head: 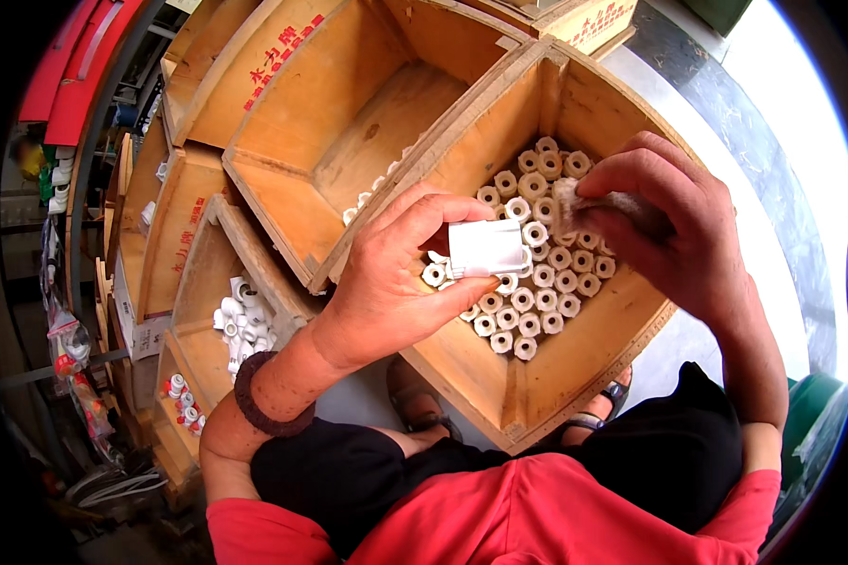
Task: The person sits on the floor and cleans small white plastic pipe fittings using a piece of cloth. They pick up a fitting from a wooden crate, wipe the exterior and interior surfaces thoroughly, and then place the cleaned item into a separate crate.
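Note:
Between thumb and fingers, my left hand (396, 275) holds a white plastic pipe fitting (486, 247) with a ribbed edge. To its right, my right hand (657, 212) pinches a wad of whitish cloth (572, 201), apart from the fitting. Both hands are above a wooden crate (459, 166). Rows of white plastic fittings (525, 300) with round holes stand on its floor, partly hidden by my hands.
A second wooden crate (357, 106) adjoins on the left, with a few white fittings (360, 201) inside. Lower left, smaller wooden boxes hold white elbow fittings (247, 325) and red-and-white parts (184, 404). A green container (809, 417) stands at right.

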The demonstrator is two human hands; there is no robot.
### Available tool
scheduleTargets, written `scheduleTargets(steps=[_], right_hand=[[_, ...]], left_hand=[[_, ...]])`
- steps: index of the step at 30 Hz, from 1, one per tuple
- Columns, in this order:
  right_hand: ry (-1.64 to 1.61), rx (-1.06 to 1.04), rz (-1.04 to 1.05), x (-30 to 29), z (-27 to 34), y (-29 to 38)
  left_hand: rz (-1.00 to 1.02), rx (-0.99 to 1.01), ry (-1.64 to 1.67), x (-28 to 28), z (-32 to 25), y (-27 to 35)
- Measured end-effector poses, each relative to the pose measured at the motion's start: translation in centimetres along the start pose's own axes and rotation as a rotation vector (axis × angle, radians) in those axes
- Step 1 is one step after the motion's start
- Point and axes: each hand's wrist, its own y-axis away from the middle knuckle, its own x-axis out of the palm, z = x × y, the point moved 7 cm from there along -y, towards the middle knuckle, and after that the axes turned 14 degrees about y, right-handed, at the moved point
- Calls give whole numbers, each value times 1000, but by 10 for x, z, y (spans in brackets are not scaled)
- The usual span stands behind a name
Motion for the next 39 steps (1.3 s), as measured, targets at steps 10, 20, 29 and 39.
scheduleTargets(steps=[10,20,29,39], right_hand=[[-46,-37,118,23,7,2],[-64,-88,100,19,30,0],[-116,18,22,7,6,4],[-135,-13,53,21,18,8]], left_hand=[[23,-40,9,5,7,3],[-52,-104,330,8,17,1],[12,-224,463,13,25,7],[67,-317,746,29,33,12]])
